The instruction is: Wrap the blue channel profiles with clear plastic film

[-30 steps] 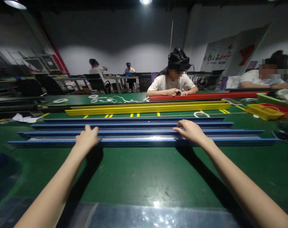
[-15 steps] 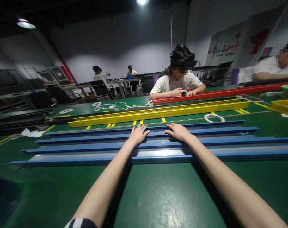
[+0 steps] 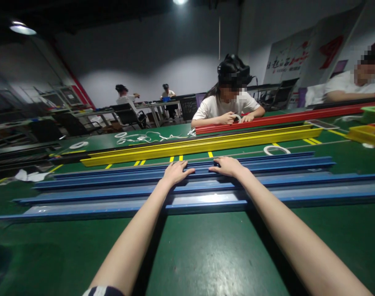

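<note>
Several long blue channel strips lie side by side across the green table [image 3: 206, 255]. My left hand [image 3: 175, 173] reaches over the strips, its fingers curled on the far blue channel [image 3: 273, 161] and its thumb pointing right along the near side. A short way to the right, my right hand [image 3: 229, 166] grips the same channel, thumb towards the left hand. Both palms face down, and the fingertips are partly hidden behind the raised edge. Closest to me, a wider blue channel [image 3: 206, 198] with a shiny pale floor passes beneath my forearms.
Yellow channels [image 3: 206, 144] lie beyond the blue ones, near a white tape roll [image 3: 276, 150]. A person [image 3: 227, 98] in a headset leans over a red channel [image 3: 282, 119] opposite. A yellow bin [image 3: 364, 136] stands at right; white cords [image 3: 147, 137] lie further back.
The far blue channels now lie closer together, with my hands still on them. The view has shifted slightly, so the surroundings sit further left.
</note>
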The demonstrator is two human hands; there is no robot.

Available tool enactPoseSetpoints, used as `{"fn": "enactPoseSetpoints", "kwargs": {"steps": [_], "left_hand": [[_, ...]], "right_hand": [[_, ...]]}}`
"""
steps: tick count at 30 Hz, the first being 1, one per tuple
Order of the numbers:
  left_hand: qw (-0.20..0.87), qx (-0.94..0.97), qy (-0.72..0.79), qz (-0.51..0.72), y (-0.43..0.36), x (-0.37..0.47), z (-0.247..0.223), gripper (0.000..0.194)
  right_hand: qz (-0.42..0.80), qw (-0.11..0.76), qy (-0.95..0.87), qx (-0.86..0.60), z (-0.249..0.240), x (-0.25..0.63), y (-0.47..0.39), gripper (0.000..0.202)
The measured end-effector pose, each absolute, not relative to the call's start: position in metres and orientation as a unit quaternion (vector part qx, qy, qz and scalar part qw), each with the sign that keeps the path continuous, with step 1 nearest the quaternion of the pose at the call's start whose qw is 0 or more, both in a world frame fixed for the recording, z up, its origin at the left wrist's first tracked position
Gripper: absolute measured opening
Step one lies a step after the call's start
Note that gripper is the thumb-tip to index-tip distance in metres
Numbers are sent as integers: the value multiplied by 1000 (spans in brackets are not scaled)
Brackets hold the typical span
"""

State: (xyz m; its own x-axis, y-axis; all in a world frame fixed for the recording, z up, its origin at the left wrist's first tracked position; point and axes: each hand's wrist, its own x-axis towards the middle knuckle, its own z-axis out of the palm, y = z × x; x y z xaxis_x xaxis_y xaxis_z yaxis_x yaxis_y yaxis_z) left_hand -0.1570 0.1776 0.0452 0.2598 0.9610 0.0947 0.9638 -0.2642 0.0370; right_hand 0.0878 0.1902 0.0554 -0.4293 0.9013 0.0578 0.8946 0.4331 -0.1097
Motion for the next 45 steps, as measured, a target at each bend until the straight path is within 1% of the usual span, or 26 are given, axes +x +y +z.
{"fn": "enactPoseSetpoints", "kwargs": {"steps": [7,9,14,17,21,26,31,36,45], "left_hand": [[22,-772,-635,-3,193,-155,58,73],[36,-773,-633,-6,195,-155,56,72],[84,-772,-627,-58,194,-158,44,71],[141,-772,-613,-87,190,-159,37,68],[223,-793,-550,-138,183,-160,39,64],[262,-802,-493,-211,178,-160,67,65],[304,-801,-464,-226,157,-154,110,66],[308,-805,-463,-206,110,-142,131,69],[243,-808,-508,-173,19,-103,129,74]], "right_hand": [[-13,38,-836,-547,53,83,202,88],[-9,41,-834,-551,51,83,205,88],[-25,70,-823,-564,46,85,205,87],[-53,98,-814,-570,44,86,201,84],[-120,161,-811,-550,45,89,191,78],[-199,216,-802,-520,69,96,178,78],[-224,244,-784,-525,102,103,153,80],[-209,242,-781,-536,114,114,110,80],[-152,192,-786,-567,115,148,28,74]]}}
